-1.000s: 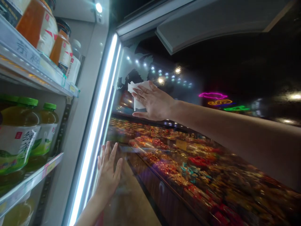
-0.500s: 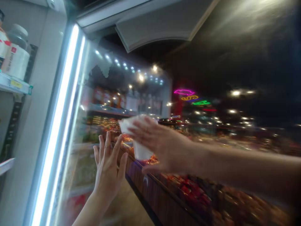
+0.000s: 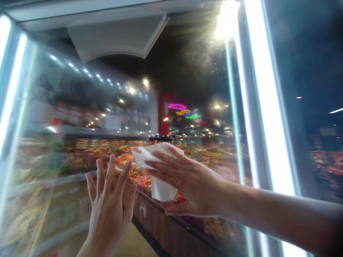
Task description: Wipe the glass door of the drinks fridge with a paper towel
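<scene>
My right hand comes in from the right and presses a crumpled white paper tissue flat against a glass cooler door. The tissue sticks out past my fingers on the left and below them. My left hand rests beside it, its fingers spread and upright, and seems to touch the glass. It holds nothing. A small gap separates my two hands.
A bright lit door frame runs down the right side, with another glass pane beyond it. Reflected in the glass or behind it are a wood-fronted counter heaped with colourful goods and neon signs.
The view has swung right, and the shelves of bottled drinks have left the frame. My right hand and tissue now sit lower in the picture, closer to my left hand.
</scene>
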A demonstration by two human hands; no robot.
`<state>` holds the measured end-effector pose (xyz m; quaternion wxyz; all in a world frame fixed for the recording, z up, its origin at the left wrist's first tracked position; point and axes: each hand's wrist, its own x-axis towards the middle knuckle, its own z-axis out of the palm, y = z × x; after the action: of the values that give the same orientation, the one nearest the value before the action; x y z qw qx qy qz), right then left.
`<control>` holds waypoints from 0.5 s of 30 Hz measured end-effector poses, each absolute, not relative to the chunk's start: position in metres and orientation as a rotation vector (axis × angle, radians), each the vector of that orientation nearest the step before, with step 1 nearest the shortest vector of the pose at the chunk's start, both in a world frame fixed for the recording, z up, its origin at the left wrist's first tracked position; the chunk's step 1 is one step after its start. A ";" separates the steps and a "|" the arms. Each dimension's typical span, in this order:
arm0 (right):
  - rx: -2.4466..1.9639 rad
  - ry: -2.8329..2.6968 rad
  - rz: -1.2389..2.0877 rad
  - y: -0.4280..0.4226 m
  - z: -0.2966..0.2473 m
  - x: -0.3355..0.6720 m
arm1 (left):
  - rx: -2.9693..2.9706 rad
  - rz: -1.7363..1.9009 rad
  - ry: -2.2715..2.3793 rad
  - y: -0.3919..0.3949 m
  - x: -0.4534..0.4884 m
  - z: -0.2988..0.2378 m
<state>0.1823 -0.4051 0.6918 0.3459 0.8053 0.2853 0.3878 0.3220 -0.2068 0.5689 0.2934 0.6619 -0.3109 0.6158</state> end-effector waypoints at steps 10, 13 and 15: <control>2.092 0.341 1.288 -0.430 0.673 0.156 | 1.690 1.664 -0.998 -0.245 0.294 0.607; 2.105 0.130 1.462 -0.435 0.678 0.150 | 1.655 1.679 -1.038 -0.252 0.290 0.615; 2.102 -0.015 1.598 -0.433 0.675 0.149 | 1.638 1.681 -1.044 -0.255 0.289 0.612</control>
<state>0.1486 -0.4329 0.6749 0.2481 0.7711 -0.0055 0.5863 0.2888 -0.2550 0.6117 0.2823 0.6118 -0.3898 0.6278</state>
